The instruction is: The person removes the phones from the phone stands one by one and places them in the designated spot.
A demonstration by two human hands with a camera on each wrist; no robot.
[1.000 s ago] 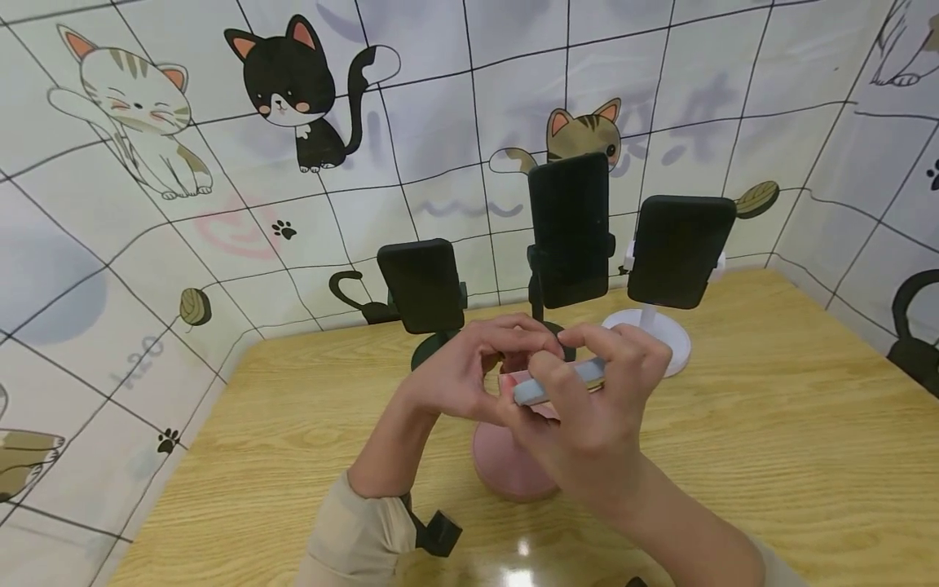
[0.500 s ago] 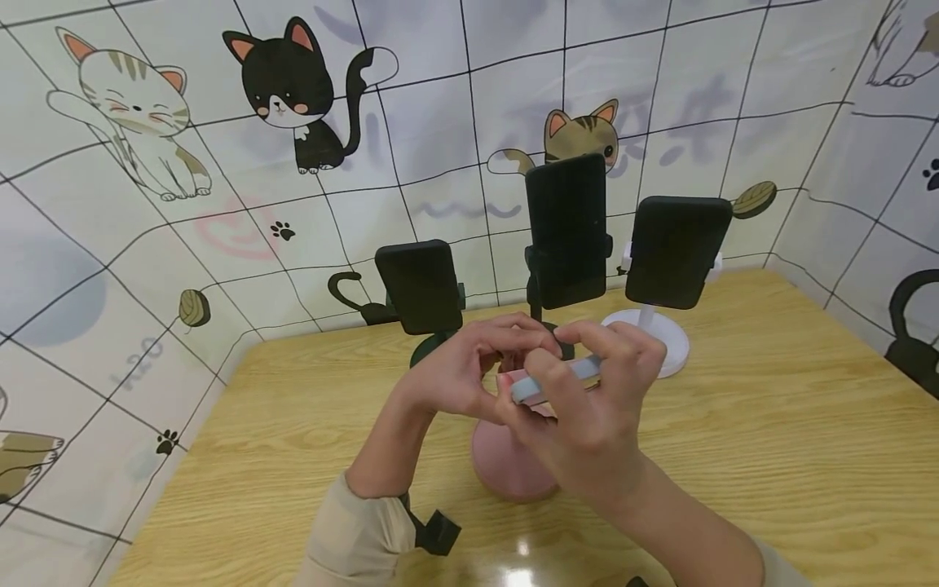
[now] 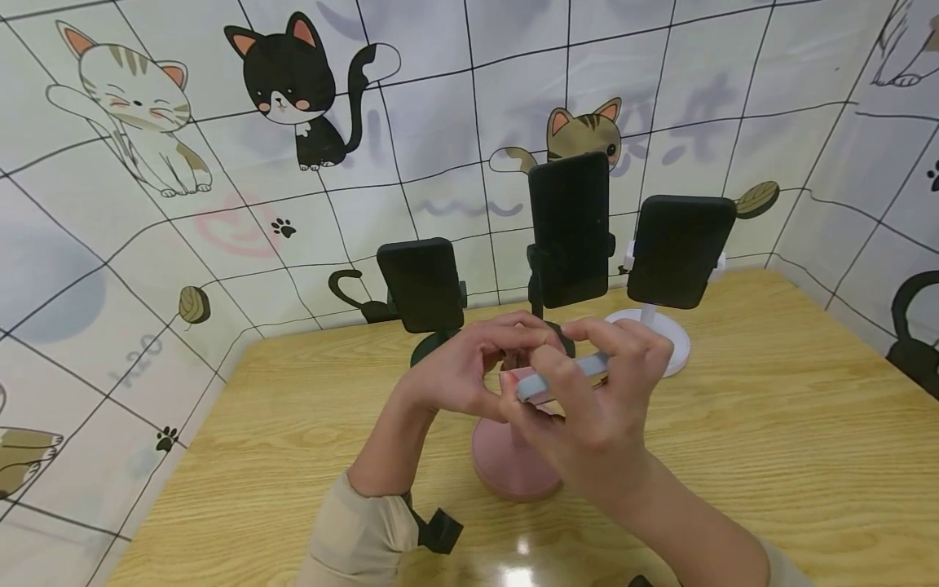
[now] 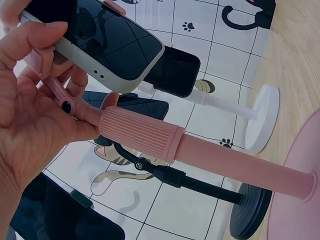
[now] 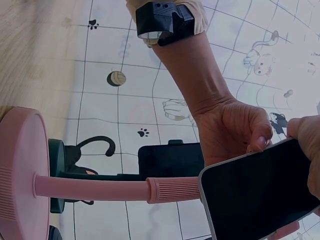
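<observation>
The left hand (image 3: 456, 371) grips the pink phone stand (image 4: 225, 160) near its top; the right hand (image 3: 603, 416) holds a pale-edged smartphone (image 5: 255, 187) there. The step in hand seems to be seating it; the next move likely calls for squaring it up. Farther off, left to right, three stands, dark green stand (image 3: 425, 350), black stand (image 4: 247, 220) and white stand (image 3: 671, 342), bear left smartphone (image 3: 421, 285), middle smartphone (image 3: 570, 232) and right smartphone (image 3: 682, 253): four stands, four phones altogether.

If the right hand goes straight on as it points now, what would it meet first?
Beyond the phone it holds, the right hand would probably meet the left hand first, at the pink stand; depth is unclear.
</observation>
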